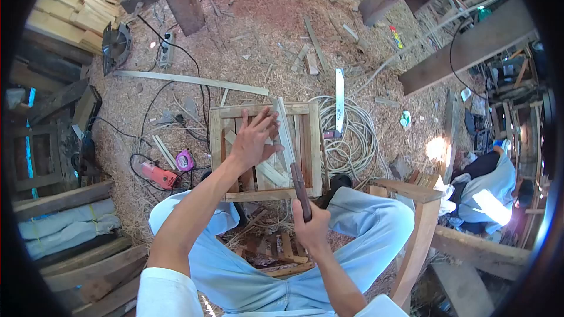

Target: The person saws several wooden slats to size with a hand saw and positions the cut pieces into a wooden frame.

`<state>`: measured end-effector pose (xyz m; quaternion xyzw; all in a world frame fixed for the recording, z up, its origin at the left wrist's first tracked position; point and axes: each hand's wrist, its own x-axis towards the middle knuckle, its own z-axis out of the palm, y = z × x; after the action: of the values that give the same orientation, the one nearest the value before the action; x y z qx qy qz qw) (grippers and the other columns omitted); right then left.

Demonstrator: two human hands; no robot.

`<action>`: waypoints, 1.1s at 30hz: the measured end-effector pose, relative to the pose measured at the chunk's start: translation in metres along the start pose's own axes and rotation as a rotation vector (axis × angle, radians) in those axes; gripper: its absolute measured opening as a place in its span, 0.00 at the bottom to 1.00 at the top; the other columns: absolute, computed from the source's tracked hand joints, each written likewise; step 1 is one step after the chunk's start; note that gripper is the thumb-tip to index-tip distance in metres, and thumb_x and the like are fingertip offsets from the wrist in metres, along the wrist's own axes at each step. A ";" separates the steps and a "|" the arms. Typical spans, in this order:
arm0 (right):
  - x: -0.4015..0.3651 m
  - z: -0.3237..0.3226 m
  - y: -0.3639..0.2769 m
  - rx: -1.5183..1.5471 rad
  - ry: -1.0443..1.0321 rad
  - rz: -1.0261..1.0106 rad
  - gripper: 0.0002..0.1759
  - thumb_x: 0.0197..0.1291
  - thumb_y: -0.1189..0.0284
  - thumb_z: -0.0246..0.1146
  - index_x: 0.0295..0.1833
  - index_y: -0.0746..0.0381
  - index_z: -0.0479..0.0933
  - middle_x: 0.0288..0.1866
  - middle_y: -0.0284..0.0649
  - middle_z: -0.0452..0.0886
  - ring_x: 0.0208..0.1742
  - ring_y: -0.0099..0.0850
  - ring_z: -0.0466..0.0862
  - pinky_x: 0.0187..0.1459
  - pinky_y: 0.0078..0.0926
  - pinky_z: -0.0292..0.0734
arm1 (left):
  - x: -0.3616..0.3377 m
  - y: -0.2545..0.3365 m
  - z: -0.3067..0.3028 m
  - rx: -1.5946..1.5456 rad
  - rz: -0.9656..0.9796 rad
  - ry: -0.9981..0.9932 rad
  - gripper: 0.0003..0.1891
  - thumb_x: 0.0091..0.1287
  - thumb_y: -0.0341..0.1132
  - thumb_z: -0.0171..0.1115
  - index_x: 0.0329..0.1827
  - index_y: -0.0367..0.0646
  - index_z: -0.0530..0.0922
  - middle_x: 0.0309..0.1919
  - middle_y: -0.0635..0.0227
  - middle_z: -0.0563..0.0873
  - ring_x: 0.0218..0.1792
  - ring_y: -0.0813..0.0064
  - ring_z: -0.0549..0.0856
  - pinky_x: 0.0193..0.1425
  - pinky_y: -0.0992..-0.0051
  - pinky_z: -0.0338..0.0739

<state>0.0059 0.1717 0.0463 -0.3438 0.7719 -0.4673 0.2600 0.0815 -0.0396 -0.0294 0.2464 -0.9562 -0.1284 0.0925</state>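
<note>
Between my knees stands a low slatted wooden stool (316, 141). My left hand (252, 139) lies over its top with fingers spread, fingertips and thumb right at a long pale wood strip (284, 128). Lower right, my right hand (312, 228) is closed around a dark brown wooden handle (300, 191) that slants up toward the strip. The handle's upper end meets the lower end of the strip in this view; I cannot tell what kind of tool it belongs to. A short pale offcut (271, 173) lies across the slats beneath my left hand.
Coiled pale cable (358, 141) lies right of the stool, beside a white level-like bar (339, 101). At left are a pink tape measure (185, 161), a red power tool (157, 175), a circular saw (116, 47) and a power strip (166, 50). Shavings cover the ground.
</note>
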 end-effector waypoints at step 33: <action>0.087 -0.057 0.017 0.096 0.154 0.158 0.29 0.69 0.56 0.59 0.19 0.64 0.72 0.11 0.31 0.70 0.14 0.20 0.73 0.19 0.24 0.66 | 0.032 0.029 -0.001 -0.009 -0.043 0.010 0.42 0.56 0.50 0.70 0.70 0.39 0.64 0.74 0.57 0.62 0.76 0.55 0.58 0.79 0.48 0.47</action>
<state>-0.0948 0.1414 0.0481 -0.2322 0.7911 -0.5066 0.2521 0.0417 -0.0310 -0.0162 0.2672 -0.9496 -0.1333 0.0954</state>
